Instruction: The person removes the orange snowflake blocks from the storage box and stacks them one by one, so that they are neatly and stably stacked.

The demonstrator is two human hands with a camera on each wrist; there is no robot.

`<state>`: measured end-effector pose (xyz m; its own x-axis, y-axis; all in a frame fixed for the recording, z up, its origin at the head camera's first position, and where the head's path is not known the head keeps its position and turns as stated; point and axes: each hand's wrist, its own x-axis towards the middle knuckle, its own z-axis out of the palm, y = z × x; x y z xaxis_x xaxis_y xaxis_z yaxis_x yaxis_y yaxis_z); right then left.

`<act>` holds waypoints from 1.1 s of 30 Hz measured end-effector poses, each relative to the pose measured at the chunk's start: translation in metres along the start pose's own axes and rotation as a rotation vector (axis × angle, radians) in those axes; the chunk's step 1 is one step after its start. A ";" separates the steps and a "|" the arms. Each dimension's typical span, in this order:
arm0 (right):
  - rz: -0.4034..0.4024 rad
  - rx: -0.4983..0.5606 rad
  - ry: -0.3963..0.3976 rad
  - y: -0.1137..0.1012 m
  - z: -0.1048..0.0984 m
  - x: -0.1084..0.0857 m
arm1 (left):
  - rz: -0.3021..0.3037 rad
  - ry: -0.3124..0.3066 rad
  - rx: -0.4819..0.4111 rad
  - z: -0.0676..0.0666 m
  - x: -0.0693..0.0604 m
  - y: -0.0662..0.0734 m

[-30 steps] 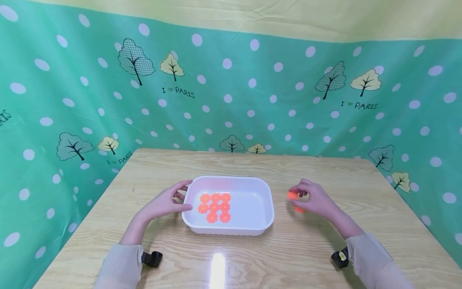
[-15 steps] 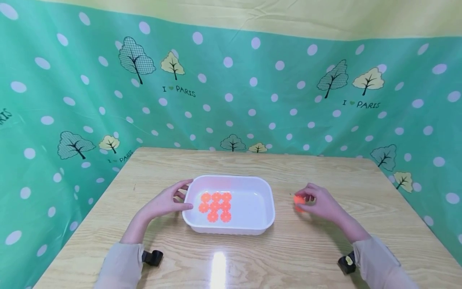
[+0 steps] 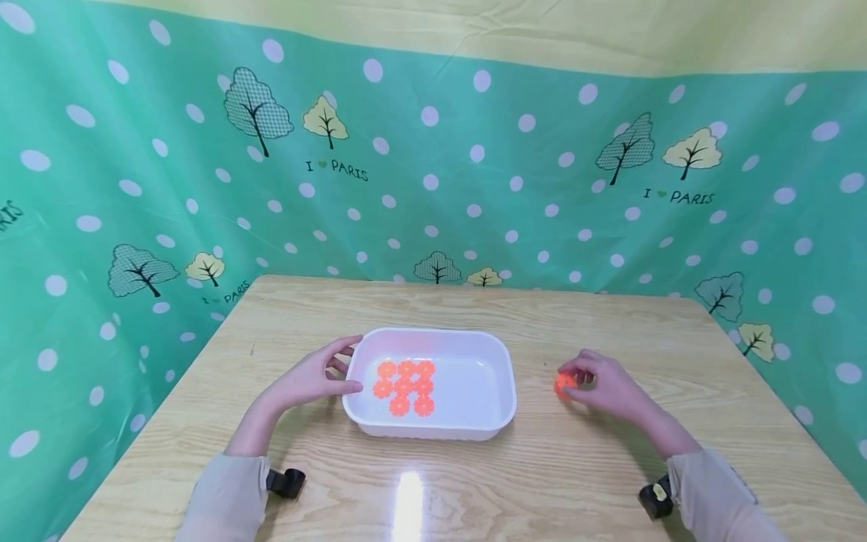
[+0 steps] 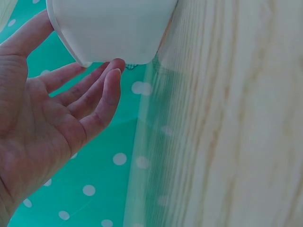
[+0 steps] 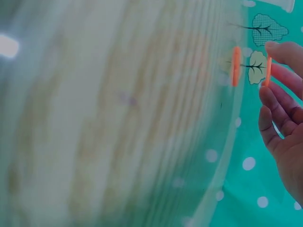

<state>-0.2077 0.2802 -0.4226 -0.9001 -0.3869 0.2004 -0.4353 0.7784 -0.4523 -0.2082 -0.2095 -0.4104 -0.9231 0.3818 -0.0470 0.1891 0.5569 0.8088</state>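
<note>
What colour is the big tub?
The tub is white; the head view shows it best.

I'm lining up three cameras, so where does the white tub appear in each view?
Head: the white tub sits near the centre, below mid-height.
Left wrist: at the top, left of centre, cut off by the frame.
Right wrist: only a pale sliver, top right corner, probably its edge.
Shared landmark: the green dotted cloth.
</note>
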 end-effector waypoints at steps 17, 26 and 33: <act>0.008 -0.011 -0.111 0.006 0.003 0.001 | 0.000 0.001 -0.003 0.000 -0.003 0.004; 0.023 -0.024 -0.131 0.005 0.003 0.001 | 0.008 -0.002 0.000 0.000 -0.002 0.004; 0.003 -0.027 -0.120 0.005 0.004 0.001 | 0.007 -0.011 0.010 -0.004 -0.013 0.034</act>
<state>-0.2111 0.2818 -0.4287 -0.8933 -0.4398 0.0924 -0.4343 0.7922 -0.4287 -0.1909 -0.1981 -0.3799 -0.9178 0.3940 -0.0481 0.1988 0.5611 0.8035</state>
